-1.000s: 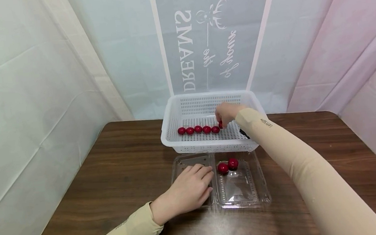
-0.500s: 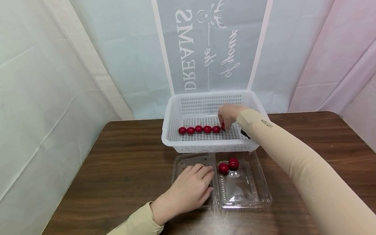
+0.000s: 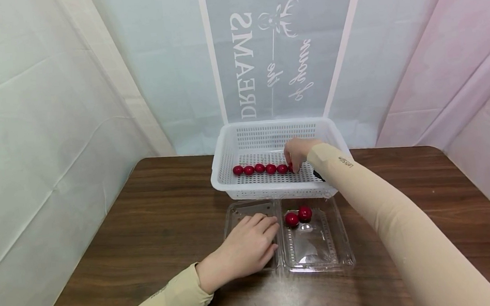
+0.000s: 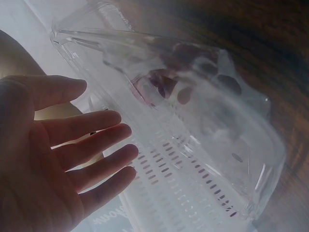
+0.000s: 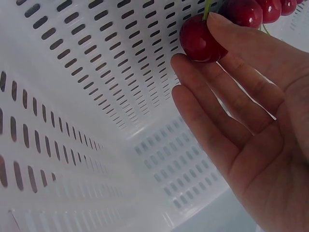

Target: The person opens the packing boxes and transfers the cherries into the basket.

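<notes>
My right hand reaches into the white perforated basket. Between its thumb and fingers it pinches a dark red cherry with a green stem, low over the basket floor. This cherry is at the right end of a row of several cherries. My left hand rests on one half of an opened clear plastic clamshell box, fingers extended; in the left wrist view the fingers are spread beside the clear plastic. Two cherries lie in the box's right half.
The box stands on a dark wooden table, directly in front of the basket. A grey printed curtain hangs behind the basket, and pale cloth encloses the sides.
My right hand has shifted slightly right and lower in the basket, bringing its cherry in line with the row's right end. The left hand stays in place.
</notes>
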Action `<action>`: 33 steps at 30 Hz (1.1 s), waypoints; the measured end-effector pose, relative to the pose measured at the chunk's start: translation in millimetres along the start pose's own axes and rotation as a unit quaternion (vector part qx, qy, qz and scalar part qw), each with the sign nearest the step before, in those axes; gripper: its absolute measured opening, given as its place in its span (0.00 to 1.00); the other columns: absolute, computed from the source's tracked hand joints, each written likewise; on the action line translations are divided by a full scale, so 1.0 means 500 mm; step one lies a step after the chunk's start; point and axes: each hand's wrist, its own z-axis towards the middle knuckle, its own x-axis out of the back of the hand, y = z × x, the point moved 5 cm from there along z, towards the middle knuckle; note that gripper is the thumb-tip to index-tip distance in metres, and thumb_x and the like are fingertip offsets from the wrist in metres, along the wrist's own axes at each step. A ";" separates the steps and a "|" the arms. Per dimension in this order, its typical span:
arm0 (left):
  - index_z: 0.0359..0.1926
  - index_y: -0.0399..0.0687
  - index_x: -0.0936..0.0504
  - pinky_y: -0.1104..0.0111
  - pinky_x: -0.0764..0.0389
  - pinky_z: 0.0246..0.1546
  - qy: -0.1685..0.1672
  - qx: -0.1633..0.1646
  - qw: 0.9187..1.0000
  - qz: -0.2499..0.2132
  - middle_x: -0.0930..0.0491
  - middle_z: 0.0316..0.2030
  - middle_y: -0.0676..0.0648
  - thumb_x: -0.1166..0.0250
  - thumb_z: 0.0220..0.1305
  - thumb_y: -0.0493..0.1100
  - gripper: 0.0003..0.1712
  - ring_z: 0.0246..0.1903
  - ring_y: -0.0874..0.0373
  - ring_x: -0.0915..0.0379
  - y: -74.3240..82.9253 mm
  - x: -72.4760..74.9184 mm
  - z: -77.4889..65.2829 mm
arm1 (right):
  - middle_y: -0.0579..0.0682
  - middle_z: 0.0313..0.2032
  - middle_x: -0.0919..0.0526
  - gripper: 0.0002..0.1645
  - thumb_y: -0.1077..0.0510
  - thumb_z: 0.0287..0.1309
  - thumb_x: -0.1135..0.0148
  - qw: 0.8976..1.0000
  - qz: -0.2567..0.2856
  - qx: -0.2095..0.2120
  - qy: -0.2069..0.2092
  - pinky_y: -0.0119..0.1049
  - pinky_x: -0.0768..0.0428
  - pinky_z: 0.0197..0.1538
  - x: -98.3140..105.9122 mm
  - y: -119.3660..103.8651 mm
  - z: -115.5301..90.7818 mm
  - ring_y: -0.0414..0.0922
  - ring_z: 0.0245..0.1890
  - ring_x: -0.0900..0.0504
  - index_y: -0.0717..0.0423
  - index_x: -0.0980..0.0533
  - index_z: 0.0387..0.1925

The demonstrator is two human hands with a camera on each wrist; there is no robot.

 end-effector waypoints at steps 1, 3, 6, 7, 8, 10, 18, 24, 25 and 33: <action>0.51 0.45 0.21 0.63 0.26 0.48 0.000 0.000 1.000 -0.001 0.22 0.53 0.48 0.42 0.63 0.53 0.21 0.52 0.54 0.28 0.000 0.001 0.000 | 0.49 0.38 0.17 0.19 0.62 0.41 0.26 1.000 -0.003 0.000 0.001 0.42 0.23 0.47 -0.001 0.000 0.000 0.47 0.41 0.21 0.54 0.19 0.40; 0.51 0.45 0.20 0.63 0.26 0.48 0.000 0.001 1.000 -0.002 0.22 0.53 0.48 0.42 0.63 0.52 0.21 0.52 0.54 0.28 0.001 0.001 0.000 | 0.49 0.38 0.17 0.19 0.62 0.41 0.26 1.000 -0.004 0.001 0.002 0.42 0.23 0.46 -0.002 0.000 0.001 0.47 0.41 0.21 0.54 0.19 0.40; 0.51 0.45 0.21 0.63 0.26 0.48 0.002 -0.001 1.000 -0.002 0.22 0.53 0.48 0.41 0.63 0.52 0.21 0.52 0.54 0.28 0.002 0.003 0.000 | 0.49 0.38 0.17 0.20 0.62 0.41 0.26 1.000 -0.002 0.002 0.003 0.41 0.23 0.45 -0.002 0.001 -0.001 0.47 0.40 0.21 0.54 0.19 0.40; 0.51 0.45 0.21 0.63 0.26 0.47 0.003 -0.002 1.000 0.000 0.22 0.53 0.48 0.41 0.63 0.52 0.21 0.52 0.54 0.28 0.002 0.003 0.000 | 0.50 0.38 0.17 0.20 0.63 0.41 0.26 1.000 0.000 0.004 0.002 0.41 0.23 0.45 -0.002 0.001 -0.002 0.47 0.40 0.20 0.54 0.19 0.41; 0.51 0.45 0.21 0.63 0.26 0.47 0.005 -0.002 1.000 0.001 0.22 0.52 0.48 0.41 0.62 0.52 0.21 0.51 0.54 0.28 0.002 0.003 -0.001 | 0.50 0.38 0.17 0.20 0.63 0.41 0.26 1.000 0.000 0.006 0.002 0.41 0.23 0.45 -0.002 0.001 -0.002 0.47 0.40 0.20 0.55 0.19 0.41; 0.52 0.44 0.21 0.63 0.26 0.47 0.008 -0.004 1.000 0.004 0.22 0.52 0.48 0.41 0.62 0.52 0.22 0.51 0.55 0.28 0.003 0.004 -0.001 | 0.50 0.38 0.17 0.21 0.63 0.41 0.26 1.000 0.000 0.009 0.001 0.41 0.22 0.45 -0.001 0.001 -0.004 0.47 0.40 0.20 0.55 0.19 0.41; 0.52 0.44 0.21 0.63 0.26 0.47 0.014 -0.007 1.000 0.005 0.22 0.52 0.48 0.41 0.62 0.51 0.21 0.51 0.54 0.28 0.004 0.007 0.000 | 0.51 0.39 0.17 0.21 0.64 0.42 0.27 1.000 0.000 0.018 0.001 0.41 0.23 0.45 0.002 -0.001 -0.009 0.47 0.39 0.20 0.56 0.20 0.42; 0.51 0.45 0.21 0.63 0.26 0.47 0.011 -0.004 1.000 0.005 0.22 0.52 0.48 0.41 0.62 0.51 0.21 0.51 0.55 0.28 0.004 0.007 0.000 | 0.52 0.40 0.19 0.19 0.63 0.44 0.28 1.000 -0.010 0.026 0.012 0.39 0.23 0.45 0.012 -0.008 -0.017 0.47 0.40 0.22 0.57 0.20 0.42; 0.51 0.45 0.21 0.63 0.26 0.47 0.011 -0.004 1.000 0.005 0.22 0.52 0.48 0.40 0.62 0.51 0.21 0.51 0.54 0.28 0.004 0.007 0.000 | 0.52 0.40 0.19 0.19 0.63 0.45 0.29 0.999 -0.013 0.028 0.014 0.39 0.23 0.44 0.014 -0.010 -0.019 0.47 0.40 0.22 0.58 0.20 0.42; 0.52 0.45 0.21 0.63 0.25 0.47 0.008 -0.002 1.000 0.004 0.22 0.53 0.48 0.41 0.62 0.51 0.21 0.52 0.55 0.28 0.007 0.007 -0.001 | 0.53 0.38 0.17 0.11 0.54 0.55 0.35 0.996 -0.057 0.055 0.032 0.39 0.22 0.42 0.036 -0.026 -0.033 0.45 0.33 0.18 0.57 0.20 0.36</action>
